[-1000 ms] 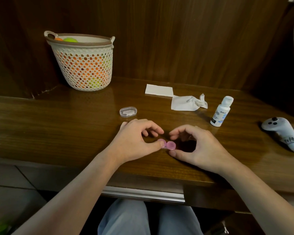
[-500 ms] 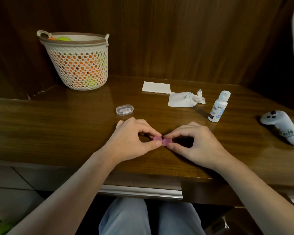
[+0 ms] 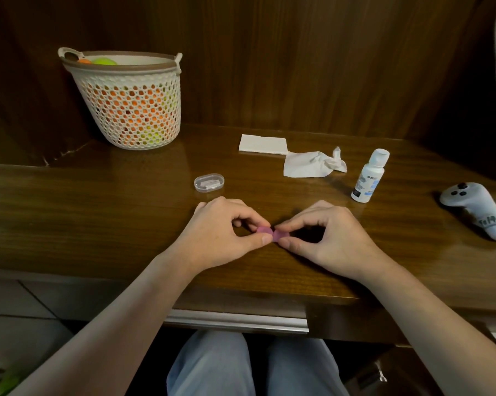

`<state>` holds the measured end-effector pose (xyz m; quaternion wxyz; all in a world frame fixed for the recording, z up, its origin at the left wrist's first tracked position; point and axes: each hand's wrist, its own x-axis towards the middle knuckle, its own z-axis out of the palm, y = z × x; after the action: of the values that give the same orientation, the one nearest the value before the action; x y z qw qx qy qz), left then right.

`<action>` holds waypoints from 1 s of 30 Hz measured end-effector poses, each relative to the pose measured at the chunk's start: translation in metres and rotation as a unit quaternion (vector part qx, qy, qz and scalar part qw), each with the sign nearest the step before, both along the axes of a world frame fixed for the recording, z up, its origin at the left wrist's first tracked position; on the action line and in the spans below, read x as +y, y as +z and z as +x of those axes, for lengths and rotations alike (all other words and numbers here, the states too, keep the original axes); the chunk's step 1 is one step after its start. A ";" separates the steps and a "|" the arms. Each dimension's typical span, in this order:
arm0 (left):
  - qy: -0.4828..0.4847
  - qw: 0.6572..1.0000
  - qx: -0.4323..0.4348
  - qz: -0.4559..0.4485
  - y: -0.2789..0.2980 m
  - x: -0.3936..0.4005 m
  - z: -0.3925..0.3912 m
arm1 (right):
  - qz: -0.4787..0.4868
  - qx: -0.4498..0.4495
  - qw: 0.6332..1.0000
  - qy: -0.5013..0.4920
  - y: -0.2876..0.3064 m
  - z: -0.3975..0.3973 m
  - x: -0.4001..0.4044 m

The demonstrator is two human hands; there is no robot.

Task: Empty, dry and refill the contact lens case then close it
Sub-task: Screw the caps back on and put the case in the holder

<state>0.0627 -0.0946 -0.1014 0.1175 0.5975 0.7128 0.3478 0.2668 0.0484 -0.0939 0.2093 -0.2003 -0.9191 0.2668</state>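
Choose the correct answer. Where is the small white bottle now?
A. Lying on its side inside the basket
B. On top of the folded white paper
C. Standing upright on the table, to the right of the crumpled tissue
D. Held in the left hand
C: the small white bottle stands upright with its cap on, on the table, just right of the crumpled tissue, and neither hand touches it.

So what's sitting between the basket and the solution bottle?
In the head view, the folded tissue and crumpled tissue lie between the basket and bottle.

Glossy wooden desk (image 3: 98, 212); perforated, probably plastic basket (image 3: 132, 110)
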 end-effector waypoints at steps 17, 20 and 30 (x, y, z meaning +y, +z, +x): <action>-0.086 0.990 0.004 -0.109 0.019 0.008 -0.010 | -0.023 -0.007 1.000 -0.004 -0.001 0.000 0.003; -0.099 0.987 0.018 -0.122 0.022 0.010 -0.013 | -0.022 -0.008 1.000 -0.006 -0.001 0.000 0.003; -0.072 0.995 0.027 -0.068 0.015 0.009 -0.014 | -0.021 -0.007 1.000 -0.002 -0.002 -0.001 0.005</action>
<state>0.0492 -0.0856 -0.0864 0.1637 0.6471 0.6927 0.2731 0.2656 0.0530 -0.0962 0.1987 -0.2084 -0.9144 0.2845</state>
